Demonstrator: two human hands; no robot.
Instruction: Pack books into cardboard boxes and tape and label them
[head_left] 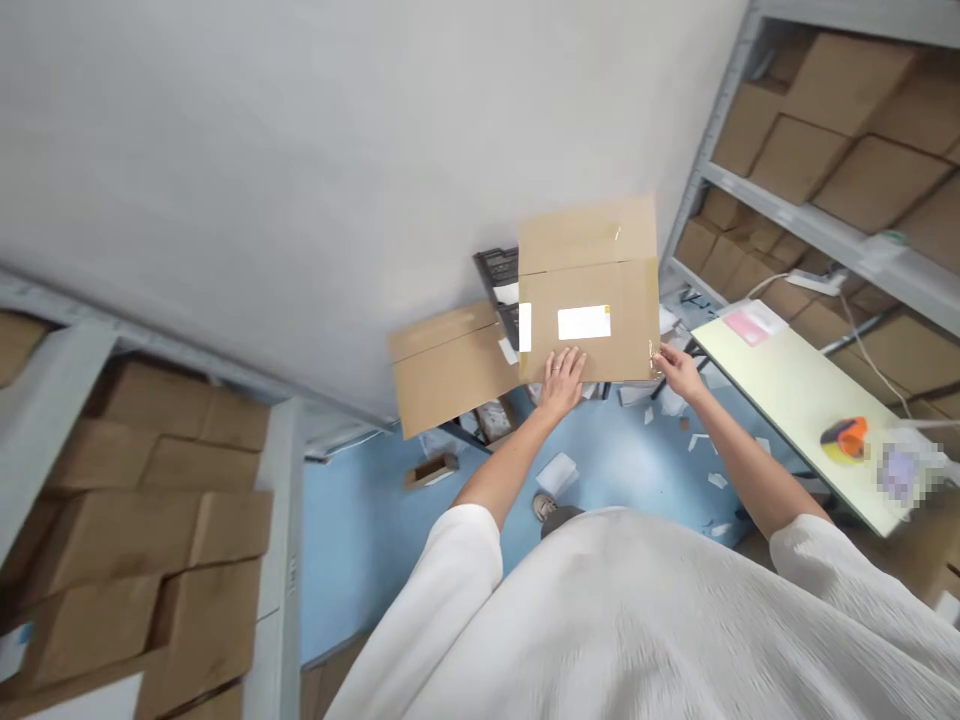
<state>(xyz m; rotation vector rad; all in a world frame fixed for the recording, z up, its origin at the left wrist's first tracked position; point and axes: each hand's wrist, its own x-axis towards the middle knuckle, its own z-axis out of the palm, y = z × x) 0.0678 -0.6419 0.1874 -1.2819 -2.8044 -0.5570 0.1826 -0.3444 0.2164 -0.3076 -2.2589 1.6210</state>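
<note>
A taped brown cardboard box (600, 270) with a white label (584, 322) stands against the white wall, on top of other items. My left hand (561, 381) lies flat against its lower front face, fingers spread, a ring on one finger. My right hand (679, 371) grips the box's lower right corner with fingers curled around the edge. A second, unlabelled cardboard box (450, 368) sits lower to the left of it. A dark printed package (500, 272) shows behind the labelled box.
A pale green table (795, 390) at the right carries an orange tape dispenser (845, 438) and a pink slip (745, 326). Metal shelves (817, 232) stacked with cardboard boxes stand at right and left (135, 520). Paper scraps (559, 472) litter the blue floor.
</note>
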